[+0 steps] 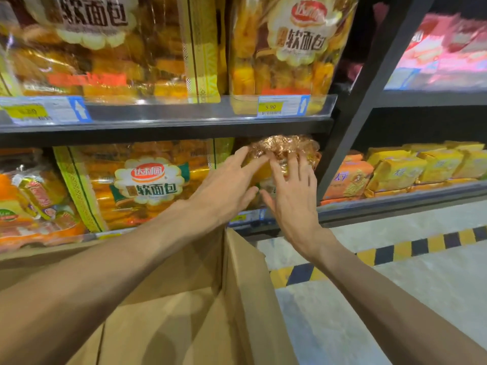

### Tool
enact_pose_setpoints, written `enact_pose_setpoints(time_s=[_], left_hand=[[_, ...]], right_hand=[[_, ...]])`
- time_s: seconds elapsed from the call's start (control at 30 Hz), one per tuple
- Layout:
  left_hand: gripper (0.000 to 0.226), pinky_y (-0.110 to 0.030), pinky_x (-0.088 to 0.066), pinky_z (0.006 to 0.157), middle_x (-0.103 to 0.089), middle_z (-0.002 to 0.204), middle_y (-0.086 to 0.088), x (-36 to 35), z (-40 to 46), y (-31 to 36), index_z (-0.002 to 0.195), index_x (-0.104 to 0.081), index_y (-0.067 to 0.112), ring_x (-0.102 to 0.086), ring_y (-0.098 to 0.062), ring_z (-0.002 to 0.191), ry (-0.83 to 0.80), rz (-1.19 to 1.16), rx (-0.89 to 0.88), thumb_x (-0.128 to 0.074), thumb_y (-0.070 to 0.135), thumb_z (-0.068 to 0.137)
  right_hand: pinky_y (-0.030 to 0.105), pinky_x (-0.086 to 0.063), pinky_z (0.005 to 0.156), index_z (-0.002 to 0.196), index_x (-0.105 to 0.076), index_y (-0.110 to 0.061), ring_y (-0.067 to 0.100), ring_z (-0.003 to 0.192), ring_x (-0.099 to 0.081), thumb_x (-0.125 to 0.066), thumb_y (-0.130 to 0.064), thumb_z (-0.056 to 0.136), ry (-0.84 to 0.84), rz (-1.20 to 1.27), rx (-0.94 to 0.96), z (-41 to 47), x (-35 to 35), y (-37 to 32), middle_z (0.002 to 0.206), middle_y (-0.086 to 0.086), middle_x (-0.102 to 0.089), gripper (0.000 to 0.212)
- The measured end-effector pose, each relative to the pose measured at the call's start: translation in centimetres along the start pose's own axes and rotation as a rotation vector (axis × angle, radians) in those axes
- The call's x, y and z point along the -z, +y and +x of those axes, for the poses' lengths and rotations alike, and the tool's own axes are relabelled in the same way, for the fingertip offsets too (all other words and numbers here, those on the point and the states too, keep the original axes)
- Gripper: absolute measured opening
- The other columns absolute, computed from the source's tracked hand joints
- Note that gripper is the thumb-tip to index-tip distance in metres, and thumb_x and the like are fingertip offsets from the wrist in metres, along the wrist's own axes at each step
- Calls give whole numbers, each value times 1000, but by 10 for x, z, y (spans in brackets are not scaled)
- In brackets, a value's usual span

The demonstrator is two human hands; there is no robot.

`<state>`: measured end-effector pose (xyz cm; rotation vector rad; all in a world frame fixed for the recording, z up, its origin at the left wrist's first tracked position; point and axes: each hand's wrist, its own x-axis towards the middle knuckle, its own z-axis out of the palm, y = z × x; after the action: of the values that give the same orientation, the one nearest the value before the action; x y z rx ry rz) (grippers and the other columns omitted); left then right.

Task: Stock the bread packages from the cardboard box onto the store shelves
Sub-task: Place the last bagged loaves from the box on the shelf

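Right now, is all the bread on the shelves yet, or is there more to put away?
Much looks done: the upper shelf and lower shelf hold big bread packages. In hand: the left hand and right hand, both open, press one bread package into the gap at the lower shelf's right end. Left: the cardboard box stands open below, but its inside is hidden, so I cannot tell.

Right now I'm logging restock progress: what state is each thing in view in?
Left hand: open, fingers spread against the bread package.
Right hand: open, fingers on the same package.
Bread package: on the lower shelf, being pushed in, crinkled end facing out.
Cardboard box: open, flaps up, below the arms.
Upper shelf: stocked with upright packages.
Neighbouring package: upright, label facing out.
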<state>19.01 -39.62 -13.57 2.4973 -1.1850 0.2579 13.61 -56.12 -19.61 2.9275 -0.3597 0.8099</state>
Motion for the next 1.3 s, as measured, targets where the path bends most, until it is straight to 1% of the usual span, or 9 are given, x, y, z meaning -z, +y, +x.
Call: enact_pose_setpoints(time_s=[0.27,0.43,0.57,0.73,0.83,0.9,1.03,1.17,1.3], left_hand=[[78,-42,-54,90,-43,135,-7,-7,8,0,162,-16,25,-57,-29,115,16,-8,111,-60,39,99],[68,-40,-51,93,-38,135,-9,-16,19,12,155,-27,24,-54,-29,117,54,-16,186,-59,43,99],[70,-43,-53,98,-36,148,-9,-18,16,4,159,-22,24,-52,-29,126,50,-73,178,-58,33,100],[75,-44,-49,108,-36,158,-5,-14,10,-3,163,-17,25,-49,-27,137,33,-138,130,-58,30,100],[72,-41,-47,111,-35,159,-4,-14,10,0,163,-19,23,-48,-24,138,39,-187,153,-57,30,102],[71,-42,-49,108,-36,158,-5,-15,10,4,163,-19,22,-51,-26,135,48,-183,163,-56,30,103],[71,-45,-54,97,-42,149,-10,-24,15,9,161,-14,29,-59,-30,121,36,-211,232,-56,30,103],[59,-45,-55,82,-50,135,-14,-29,27,14,155,-18,32,-64,-32,103,15,-232,330,-49,39,106],[47,-39,-47,73,-57,122,-13,-31,31,14,150,-28,26,-64,-30,97,61,-214,360,-45,38,108]], right_hand=[[57,-21,126,161,-32,-19,40,158,-18,-67,-32,95,82,221,-30,-13,9,-5,165,22,-29,76],[54,-31,123,155,-40,-4,33,150,-38,-52,-23,100,109,235,56,-7,22,-1,158,19,-44,59],[48,-37,115,149,-48,-12,31,145,-42,-34,-30,94,28,103,18,24,23,-5,151,12,-51,59],[51,-42,99,120,-63,-11,37,125,-50,-41,-31,93,-54,50,-19,54,30,-10,126,15,-65,40],[50,-39,115,141,-53,-10,32,138,-43,-46,-26,96,-49,233,-36,36,35,-7,144,15,-53,49],[36,-23,127,157,-37,-11,24,154,-28,-51,-20,101,26,447,-87,4,41,-5,164,11,-34,59],[17,-12,124,165,-19,-15,11,158,-11,-56,-21,105,55,728,-301,-47,35,-12,173,1,-12,70],[23,-11,123,167,-2,-21,12,160,-1,-58,-26,105,25,679,-285,-35,18,-15,174,1,5,83],[22,-18,120,167,-11,-23,15,158,-15,-57,-21,105,56,580,-239,-17,11,-7,172,5,-9,76]])
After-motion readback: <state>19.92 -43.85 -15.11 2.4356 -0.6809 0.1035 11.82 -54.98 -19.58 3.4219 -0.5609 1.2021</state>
